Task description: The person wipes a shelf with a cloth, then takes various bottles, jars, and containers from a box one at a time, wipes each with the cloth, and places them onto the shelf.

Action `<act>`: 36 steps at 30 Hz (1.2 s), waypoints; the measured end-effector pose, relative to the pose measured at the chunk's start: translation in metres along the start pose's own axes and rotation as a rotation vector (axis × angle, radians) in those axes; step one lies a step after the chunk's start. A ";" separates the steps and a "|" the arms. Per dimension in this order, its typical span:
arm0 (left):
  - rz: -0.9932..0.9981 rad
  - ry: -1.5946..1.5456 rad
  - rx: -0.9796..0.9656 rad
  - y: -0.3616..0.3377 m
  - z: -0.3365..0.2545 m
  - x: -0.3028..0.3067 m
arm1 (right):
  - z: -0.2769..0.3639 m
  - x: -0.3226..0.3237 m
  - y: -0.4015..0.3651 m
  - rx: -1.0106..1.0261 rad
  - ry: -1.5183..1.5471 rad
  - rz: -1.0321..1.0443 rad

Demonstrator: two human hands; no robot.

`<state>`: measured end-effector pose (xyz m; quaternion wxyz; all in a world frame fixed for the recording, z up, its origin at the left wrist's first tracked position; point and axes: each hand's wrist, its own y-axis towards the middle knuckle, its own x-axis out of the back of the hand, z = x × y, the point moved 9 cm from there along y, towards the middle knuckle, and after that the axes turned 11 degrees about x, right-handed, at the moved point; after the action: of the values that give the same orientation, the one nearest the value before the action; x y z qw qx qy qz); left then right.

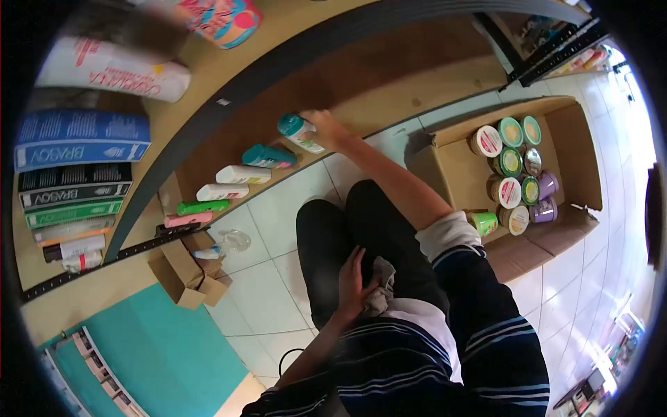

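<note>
At the lower shelf, my right hand [325, 130] is wrapped round a white bottle with a teal cap [299, 132]. Beside it on the shelf stands a teal bottle [269, 156], followed by two white bottles [243, 174], a green one [202, 207] and a pink one [188, 219]. My left hand [354, 285] rests on my lap, its fingers closed on a crumpled grey cloth [381, 285].
A large open cardboard box [582, 149] with several round tubs is on the tiled floor at the right. A small open carton [182, 272] lies at the left. Boxes [82, 139] fill the upper shelf, whose dark metal edge [229, 87] curves overhead.
</note>
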<state>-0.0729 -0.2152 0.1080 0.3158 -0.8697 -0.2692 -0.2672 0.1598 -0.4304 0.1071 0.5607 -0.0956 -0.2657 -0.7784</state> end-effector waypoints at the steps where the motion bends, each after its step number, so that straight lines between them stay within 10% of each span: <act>1: -0.012 -0.007 -0.005 0.000 -0.001 0.002 | -0.001 0.003 -0.001 -0.016 -0.004 -0.008; 22: 0.014 0.033 -0.003 0.002 -0.001 0.000 | -0.043 -0.034 -0.032 -0.080 -0.054 0.145; 31: 0.021 0.027 0.032 0.009 -0.009 0.007 | 0.061 0.169 -0.164 -0.101 0.291 -0.498; 34: 0.062 -0.013 0.049 0.014 -0.010 0.011 | 0.023 0.257 -0.255 -0.280 0.088 -1.016; 36: 0.075 -0.027 0.043 0.017 -0.011 0.013 | -0.031 0.280 -0.305 -0.573 -0.281 -0.966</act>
<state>-0.0559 -0.2297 0.1166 0.3404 -0.8758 -0.2461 -0.2378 -0.2160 -0.6070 0.1124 0.0531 -0.2139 -0.1296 -0.9668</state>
